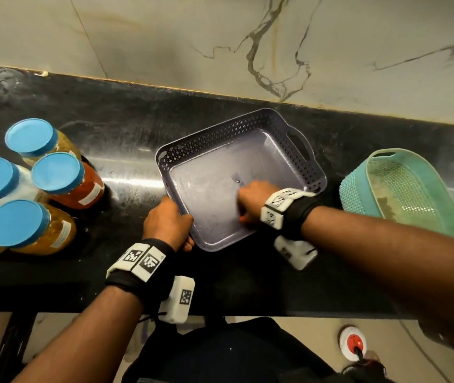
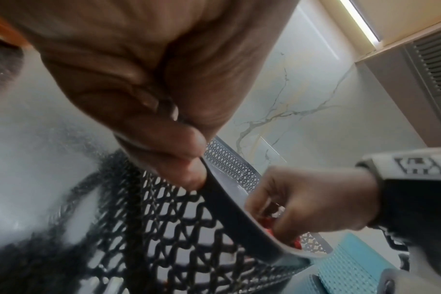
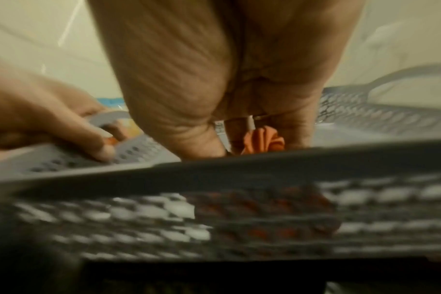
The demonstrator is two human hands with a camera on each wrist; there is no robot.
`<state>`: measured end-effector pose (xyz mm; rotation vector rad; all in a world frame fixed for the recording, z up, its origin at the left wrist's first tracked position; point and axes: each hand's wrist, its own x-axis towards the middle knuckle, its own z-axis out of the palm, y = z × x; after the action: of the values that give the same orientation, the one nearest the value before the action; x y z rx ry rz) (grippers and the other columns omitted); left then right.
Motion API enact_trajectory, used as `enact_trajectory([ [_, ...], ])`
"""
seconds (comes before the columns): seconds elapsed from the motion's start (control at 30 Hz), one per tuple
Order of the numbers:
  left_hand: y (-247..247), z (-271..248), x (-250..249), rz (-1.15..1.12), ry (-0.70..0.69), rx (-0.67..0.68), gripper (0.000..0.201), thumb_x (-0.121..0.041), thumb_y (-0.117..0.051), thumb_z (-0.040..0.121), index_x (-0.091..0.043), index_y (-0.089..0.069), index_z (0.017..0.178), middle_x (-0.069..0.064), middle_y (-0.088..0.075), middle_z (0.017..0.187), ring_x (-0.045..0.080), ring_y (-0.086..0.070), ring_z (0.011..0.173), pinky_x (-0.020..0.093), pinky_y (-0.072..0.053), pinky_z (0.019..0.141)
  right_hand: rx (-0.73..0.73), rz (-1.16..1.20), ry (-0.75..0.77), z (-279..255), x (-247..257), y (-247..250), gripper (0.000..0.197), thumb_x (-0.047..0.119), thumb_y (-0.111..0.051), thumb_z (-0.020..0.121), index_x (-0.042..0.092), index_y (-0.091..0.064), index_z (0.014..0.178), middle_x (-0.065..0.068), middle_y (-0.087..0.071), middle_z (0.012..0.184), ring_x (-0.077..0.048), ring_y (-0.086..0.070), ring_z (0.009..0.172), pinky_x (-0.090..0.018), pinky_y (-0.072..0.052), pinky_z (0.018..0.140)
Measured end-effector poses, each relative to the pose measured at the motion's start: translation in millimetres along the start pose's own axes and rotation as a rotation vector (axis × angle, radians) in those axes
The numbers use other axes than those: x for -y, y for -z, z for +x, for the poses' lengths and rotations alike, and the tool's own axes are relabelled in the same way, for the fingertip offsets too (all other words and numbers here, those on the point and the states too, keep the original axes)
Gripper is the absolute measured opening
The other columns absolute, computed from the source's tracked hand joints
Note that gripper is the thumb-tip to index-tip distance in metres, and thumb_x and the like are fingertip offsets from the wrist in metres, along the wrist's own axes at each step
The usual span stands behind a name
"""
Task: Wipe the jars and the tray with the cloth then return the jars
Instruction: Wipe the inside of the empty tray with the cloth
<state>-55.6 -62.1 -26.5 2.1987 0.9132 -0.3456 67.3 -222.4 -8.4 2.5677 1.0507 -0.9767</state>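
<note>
A grey-purple perforated tray (image 1: 220, 134) stands on the black counter with nothing in it but my right hand. My left hand (image 1: 169, 223) grips its near left rim (image 2: 229, 214), fingers curled over the edge. My right hand (image 1: 255, 201) is inside the tray, pressing a bunched orange cloth (image 3: 263, 139) onto the floor; the cloth shows red-orange under the fingers (image 2: 272, 216) in the left wrist view. Several jars with blue lids (image 1: 54, 172) stand grouped at the left of the counter, holding orange, red and white contents.
A teal perforated basket (image 1: 402, 189) sits to the right of the tray. A marbled wall runs behind the counter (image 1: 126, 125). A round red-and-white object (image 1: 354, 341) lies on the floor below the counter's front edge.
</note>
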Motion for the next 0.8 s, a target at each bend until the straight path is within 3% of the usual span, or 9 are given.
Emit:
enact_trajectory([
  [0.03, 1, 0, -1, 0.031, -0.005, -0.003, 0.011, -0.019, -0.058, 0.088, -0.012, -0.056, 0.096, 0.002, -0.065, 0.062, 0.017, -0.062, 0.046, 0.023, -0.046, 0.052, 0.01, 0.044, 0.041, 3, 21, -1, 0.025, 0.03, -0.071, 0.083, 0.01, -0.074, 0.097, -0.014, -0.066, 0.085, -0.024, -0.068, 0.085, -0.032, -0.052, 0.076],
  [0.1, 1, 4, -1, 0.093, -0.022, -0.005, 0.024, -0.021, -0.062, 0.088, -0.008, -0.056, 0.106, 0.014, -0.071, 0.088, 0.03, -0.07, 0.079, 0.03, -0.048, 0.07, 0.033, 0.156, 0.107, 7, 57, -4, 0.024, 0.034, -0.069, 0.082, 0.01, -0.072, 0.085, -0.012, -0.062, 0.074, -0.028, -0.066, 0.077, -0.026, -0.043, 0.064],
  [0.13, 2, 6, -1, 0.114, -0.022, -0.007, 0.03, -0.021, -0.063, 0.087, -0.005, -0.054, 0.111, 0.021, -0.07, 0.104, 0.037, -0.068, 0.096, 0.036, -0.048, 0.079, 0.064, 0.218, 0.124, 9, 68, -6, 0.024, 0.034, -0.066, 0.085, 0.011, -0.069, 0.081, -0.011, -0.06, 0.074, -0.03, -0.062, 0.075, -0.025, -0.04, 0.064],
  [0.2, 4, 10, -1, 0.148, -0.02, -0.02, 0.038, -0.022, -0.065, 0.087, -0.003, -0.05, 0.116, 0.027, -0.066, 0.117, 0.044, -0.062, 0.11, 0.042, -0.047, 0.087, 0.114, 0.254, 0.153, 12, 72, -12, 0.029, 0.036, -0.06, 0.092, 0.01, -0.067, 0.082, -0.012, -0.061, 0.08, -0.03, -0.056, 0.076, -0.027, -0.04, 0.067],
  [0.27, 4, 11, 1, 0.153, -0.016, -0.023, 0.042, -0.022, -0.067, 0.087, -0.002, -0.048, 0.118, 0.028, -0.066, 0.117, 0.045, -0.062, 0.111, 0.043, -0.048, 0.088, 0.119, 0.232, 0.194, 11, 56, -18, 0.036, 0.041, -0.061, 0.092, 0.008, -0.073, 0.094, -0.012, -0.071, 0.09, -0.03, -0.063, 0.083, -0.031, -0.049, 0.075],
  [0.33, 3, 10, 2, 0.137, -0.022, -0.025, 0.041, -0.021, -0.067, 0.087, -0.004, -0.046, 0.117, 0.026, -0.068, 0.113, 0.043, -0.065, 0.107, 0.042, -0.049, 0.086, 0.111, 0.211, 0.182, 5, 25, -22, 0.028, 0.039, -0.068, 0.088, 0.018, -0.077, 0.103, -0.006, -0.075, 0.102, -0.027, -0.068, 0.093, -0.034, -0.053, 0.085],
  [0.47, -1, 10, 3, 0.102, -0.014, -0.027, 0.033, -0.021, -0.064, 0.088, -0.008, -0.044, 0.11, 0.02, -0.072, 0.1, 0.037, -0.071, 0.086, 0.034, -0.05, 0.07, 0.065, 0.245, 0.08, -14, -23, -10, 0.023, 0.023, -0.074, 0.083, 0.024, -0.078, 0.105, -0.001, -0.075, 0.107, -0.021, -0.068, 0.099, -0.023, -0.049, 0.084],
  [0.6, 1, 11, 0, 0.122, -0.023, -0.035, 0.035, -0.021, -0.065, 0.087, -0.007, -0.044, 0.112, 0.023, -0.071, 0.105, 0.04, -0.069, 0.096, 0.038, -0.049, 0.078, 0.094, 0.312, 0.117, -6, 6, -7, 0.03, 0.041, -0.075, 0.083, 0.019, -0.077, 0.103, -0.006, -0.075, 0.096, -0.023, -0.066, 0.085, -0.026, -0.046, 0.073],
  [0.8, 5, 14, -3, 0.153, -0.045, -0.036, 0.041, -0.02, -0.065, 0.088, -0.003, -0.04, 0.115, 0.031, -0.065, 0.112, 0.047, -0.063, 0.107, 0.042, -0.044, 0.082, -0.036, 0.274, 0.24, 20, 68, -17, 0.036, 0.04, -0.069, 0.086, 0.012, -0.066, 0.109, -0.014, -0.07, 0.103, -0.035, -0.066, 0.094, -0.032, -0.048, 0.072],
])
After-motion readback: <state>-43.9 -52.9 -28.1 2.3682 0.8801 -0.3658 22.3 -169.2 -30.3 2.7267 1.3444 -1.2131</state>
